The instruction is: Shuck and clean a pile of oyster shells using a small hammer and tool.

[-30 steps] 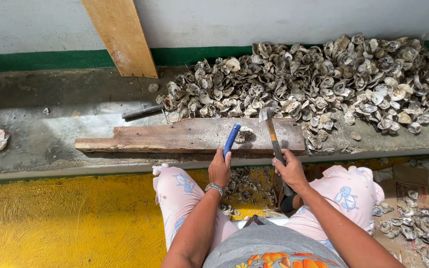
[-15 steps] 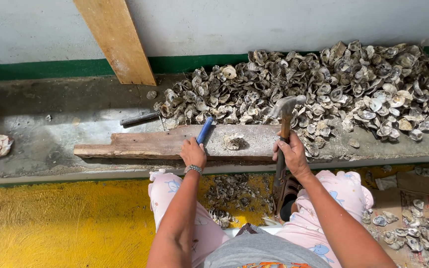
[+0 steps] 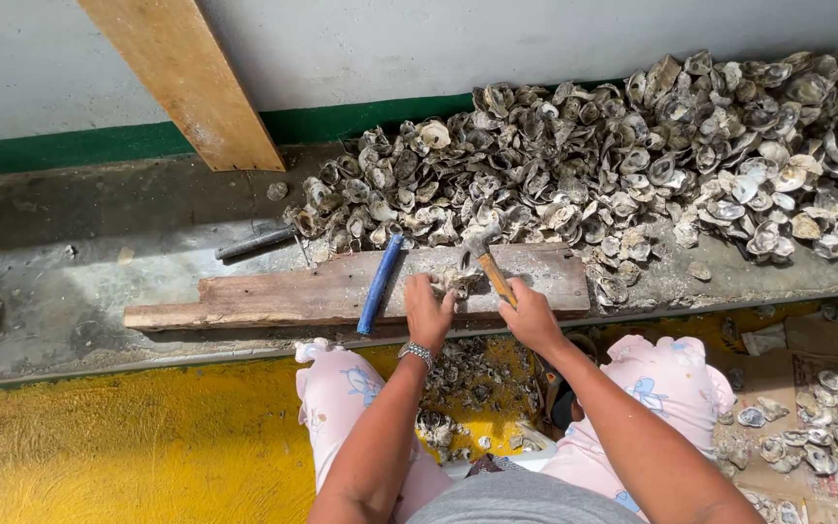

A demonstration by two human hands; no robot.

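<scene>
My left hand (image 3: 428,311) rests on a flat wooden board (image 3: 283,289) and pins a small oyster shell (image 3: 453,279) against it. My right hand (image 3: 528,316) grips the wooden handle of a hammer (image 3: 487,260); its metal head sits down on the board beside that shell. A blue-handled tool (image 3: 380,283) lies across the board just left of my left hand. A wristwatch sits on my left wrist.
A big heap of oyster shells (image 3: 632,155) fills the concrete ledge behind and right of the board. A wooden plank (image 3: 186,82) leans on the wall. A dark metal rod (image 3: 254,243) lies on the ledge. Shell pieces litter the yellow floor (image 3: 99,446) and cardboard (image 3: 807,388).
The hammer has come down from a raised position onto the board. My left hand let go of the blue-handled tool, which now lies on the board, and moved right onto the shell.
</scene>
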